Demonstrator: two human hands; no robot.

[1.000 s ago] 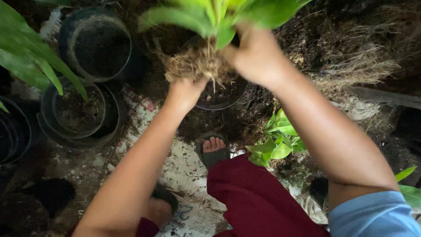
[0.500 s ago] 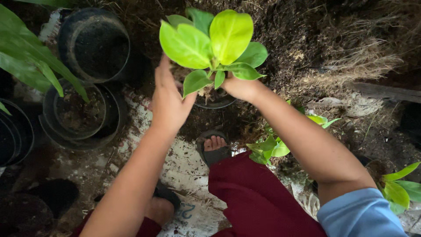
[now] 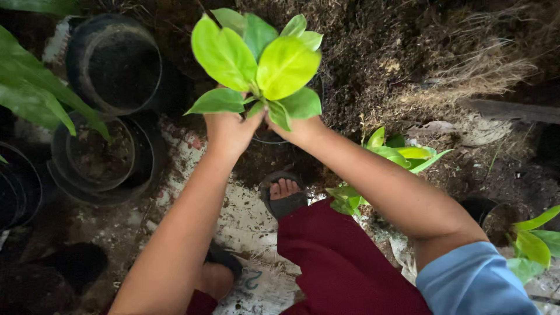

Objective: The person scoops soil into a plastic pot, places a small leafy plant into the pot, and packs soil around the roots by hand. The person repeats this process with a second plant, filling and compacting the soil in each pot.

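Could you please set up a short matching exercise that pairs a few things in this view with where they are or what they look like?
Things:
1. bright green plant
2. empty black pot
3. sandalled foot
4. black pot with soil

Descriptions:
a. near the top left, dark inside
b. below the hands, beside the dark red trouser leg
c. held at its base between the left hand and right hand
d. at the left, partly under a long dark leaf

Pairs: 1-c, 2-a, 3-b, 4-d

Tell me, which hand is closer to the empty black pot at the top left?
Left. The left hand is just right of the empty black pot; the right hand is farther right, past the plant.
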